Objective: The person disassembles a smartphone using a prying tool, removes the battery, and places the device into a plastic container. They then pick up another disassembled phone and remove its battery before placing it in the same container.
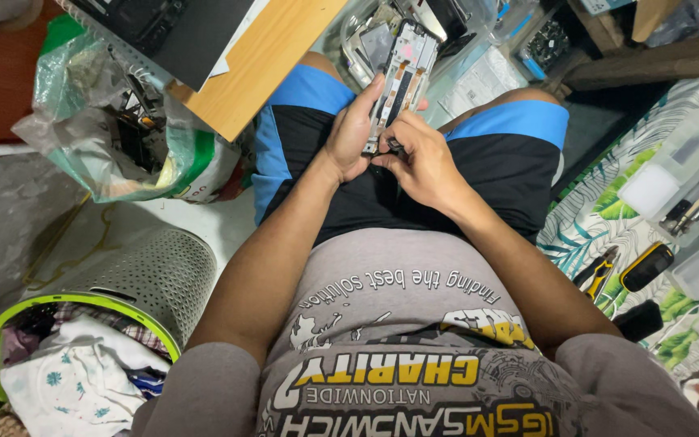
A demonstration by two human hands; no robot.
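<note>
Left hand (351, 133) wraps around the side of an opened phone body (399, 79), fingers curled along its edge and thumb underneath, holding it tilted up above the person's lap. Right hand (419, 158) is closed in a pinch at the phone's lower end, fingertips pressed together on something too small for me to make out; whether it is a part or a tiny tool, I cannot tell. So the phone sits between the two hands, its bottom end touching the right fingertips and its long side cradled in the left palm.

From where things stand, I'd judge the work is partway: the back is already off and the inner boards and frame are bare, yet the innards appear mostly in place, so plenty seems left.

Beyond the knees lie clear plastic trays (479, 57) of loose parts. To the person's right, on a leaf-patterned cloth (592, 218), rest yellow-handled pliers (598, 271) and a clear box of tools (689, 186). To the left are a wooden board (260, 61), a stuffed plastic bag (123, 121) and a green-rimmed laundry basket (135, 283).
</note>
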